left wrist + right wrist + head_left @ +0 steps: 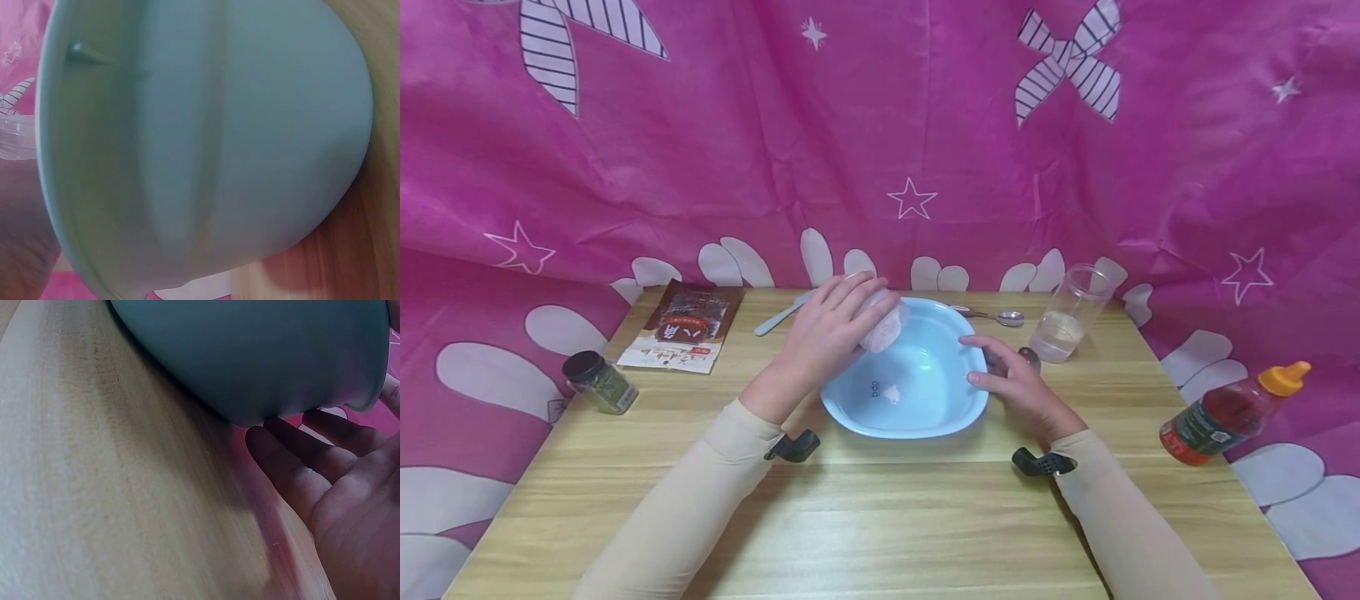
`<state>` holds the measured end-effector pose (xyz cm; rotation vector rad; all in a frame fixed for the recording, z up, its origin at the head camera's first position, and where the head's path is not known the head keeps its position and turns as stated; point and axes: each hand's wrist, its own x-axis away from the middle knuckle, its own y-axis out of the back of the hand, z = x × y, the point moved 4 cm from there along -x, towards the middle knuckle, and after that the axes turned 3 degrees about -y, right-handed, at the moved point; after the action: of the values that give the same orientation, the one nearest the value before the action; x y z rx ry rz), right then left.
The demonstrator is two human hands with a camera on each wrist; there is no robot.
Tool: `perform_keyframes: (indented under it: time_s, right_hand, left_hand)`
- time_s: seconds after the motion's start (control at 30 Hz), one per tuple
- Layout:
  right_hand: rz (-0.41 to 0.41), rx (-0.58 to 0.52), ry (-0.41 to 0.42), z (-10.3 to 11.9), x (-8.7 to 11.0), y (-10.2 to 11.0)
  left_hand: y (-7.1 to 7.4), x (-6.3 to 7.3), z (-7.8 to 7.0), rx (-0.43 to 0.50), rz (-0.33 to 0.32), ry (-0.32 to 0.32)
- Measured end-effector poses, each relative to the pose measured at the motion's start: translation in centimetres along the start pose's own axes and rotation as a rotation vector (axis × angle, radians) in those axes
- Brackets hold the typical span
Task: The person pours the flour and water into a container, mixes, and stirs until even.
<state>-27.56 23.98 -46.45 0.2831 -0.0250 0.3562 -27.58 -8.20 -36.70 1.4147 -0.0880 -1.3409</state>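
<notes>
A light blue plastic basin [917, 417] stands on the table, with a small patch of white powder [891, 393] on its floor. Over its left rim my left hand [831, 321] grips a clear plastic cup [891, 312], tipped toward the basin and holding white powder. Part of that cup is hidden behind the fingers. On the other side, my right hand [1018, 383] steadies the basin, thumb at the rim and fingers against the outer wall. The right wrist view shows these fingertips [256, 434] at the basin's side.
Behind the basin lie a metal spoon [1010, 318] and a pale blue handle [778, 317]. A clear cup of liquid [1060, 329] stands back right, a red sauce bottle [1217, 421] far right. Leftward are a brown spice packet [683, 325] and a herb jar [601, 383].
</notes>
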Motion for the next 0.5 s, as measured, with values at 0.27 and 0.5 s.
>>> perform_keyframes:
  time_s: [0.27, 0.5]
  right_hand:
    - [0.003, -0.003, 0.016, -0.12, -0.01, 0.07]
    - [0.008, -0.004, 0.014, -0.15, -0.09, 0.07]
  left_hand:
    - [0.01, -0.13, -0.01, 0.0, 0.011, 0.0]
    - [0.07, 0.0, -0.15, -0.005, 0.011, -0.002]
